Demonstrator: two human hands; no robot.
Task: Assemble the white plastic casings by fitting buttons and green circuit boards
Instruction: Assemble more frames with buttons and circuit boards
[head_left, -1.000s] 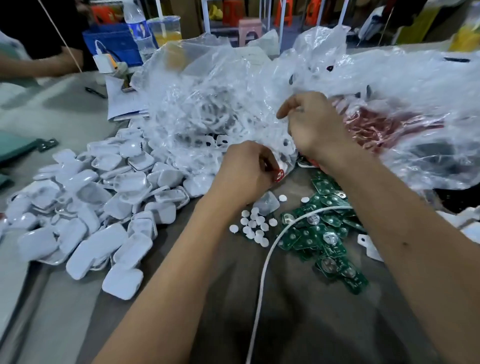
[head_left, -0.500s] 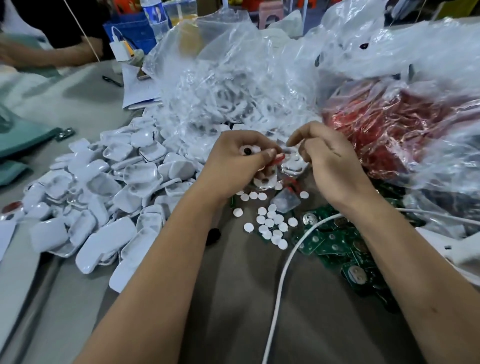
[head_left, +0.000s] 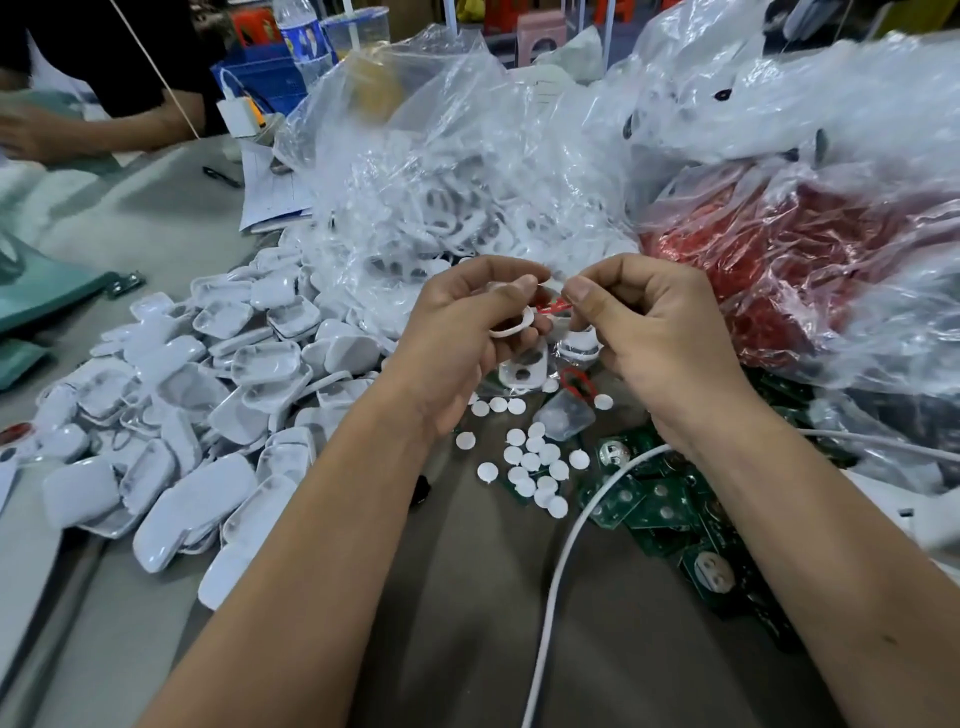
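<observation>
Grey cluttered table (head_left: 467, 597): left hand (head_left: 467, 332) grips a white oval plastic casing (head_left: 511, 327); right hand (head_left: 649, 332) pinches a small red part (head_left: 553, 307); align squarely before pressing.

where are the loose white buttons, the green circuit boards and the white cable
white buttons (head_left: 531, 460), head view, a disc mid-cluster on the table
green circuit boards (head_left: 655, 512), head view, a board in the pile's middle
white cable (head_left: 558, 571), head view, its curve across the table

Your single head-worn camera is looking forward and down, sitting close above the grey cloth-covered table (head_left: 519, 623), with clear crinkled plastic bags (head_left: 441, 171) filling twelve o'clock.
</observation>
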